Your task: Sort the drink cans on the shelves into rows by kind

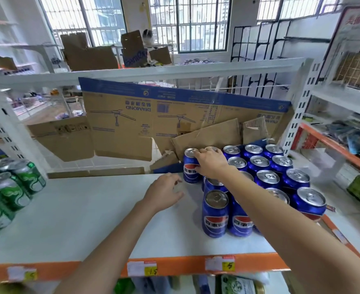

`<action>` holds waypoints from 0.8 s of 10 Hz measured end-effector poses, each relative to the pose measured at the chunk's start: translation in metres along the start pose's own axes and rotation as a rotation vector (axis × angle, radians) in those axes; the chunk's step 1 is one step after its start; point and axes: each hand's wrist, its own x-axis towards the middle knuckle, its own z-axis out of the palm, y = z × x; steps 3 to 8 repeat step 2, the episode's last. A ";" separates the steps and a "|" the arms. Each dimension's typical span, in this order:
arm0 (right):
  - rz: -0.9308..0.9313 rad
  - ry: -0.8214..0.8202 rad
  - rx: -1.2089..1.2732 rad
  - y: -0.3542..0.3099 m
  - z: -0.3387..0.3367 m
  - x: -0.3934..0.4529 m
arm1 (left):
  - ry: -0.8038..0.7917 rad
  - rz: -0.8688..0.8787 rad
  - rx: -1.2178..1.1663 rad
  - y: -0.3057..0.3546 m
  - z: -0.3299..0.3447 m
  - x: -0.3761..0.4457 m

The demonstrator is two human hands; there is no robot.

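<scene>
Fingers of right hand (pixel 210 163) curl over the top and side of a blue Pepsi can (pixel 191 166), upright at the back-left corner of the Pepsi cans (pixel 266 179), which stand in rows on the shelf's right side. Left hand (pixel 164 193) hovers just left of them, fingers relaxed, holding nothing, over the white shelf (pixel 90 209). Green cans (pixel 7 192) are grouped at far left, well apart from the blue ones. Flattened cardboard box (pixel 145 117) leans along the shelf back. Price tags (pixel 142 268) sit on the orange front edge.
</scene>
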 end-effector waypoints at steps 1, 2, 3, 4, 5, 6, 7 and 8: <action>-0.033 0.039 0.038 -0.006 -0.004 -0.016 | 0.011 -0.035 -0.001 0.008 0.003 -0.005; -0.088 0.088 0.122 -0.015 -0.011 -0.036 | 0.046 -0.097 -0.003 0.008 0.001 -0.017; -0.088 0.088 0.122 -0.015 -0.011 -0.036 | 0.046 -0.097 -0.003 0.008 0.001 -0.017; -0.088 0.088 0.122 -0.015 -0.011 -0.036 | 0.046 -0.097 -0.003 0.008 0.001 -0.017; -0.088 0.088 0.122 -0.015 -0.011 -0.036 | 0.046 -0.097 -0.003 0.008 0.001 -0.017; -0.088 0.088 0.122 -0.015 -0.011 -0.036 | 0.046 -0.097 -0.003 0.008 0.001 -0.017; -0.088 0.088 0.122 -0.015 -0.011 -0.036 | 0.046 -0.097 -0.003 0.008 0.001 -0.017; -0.088 0.088 0.122 -0.015 -0.011 -0.036 | 0.046 -0.097 -0.003 0.008 0.001 -0.017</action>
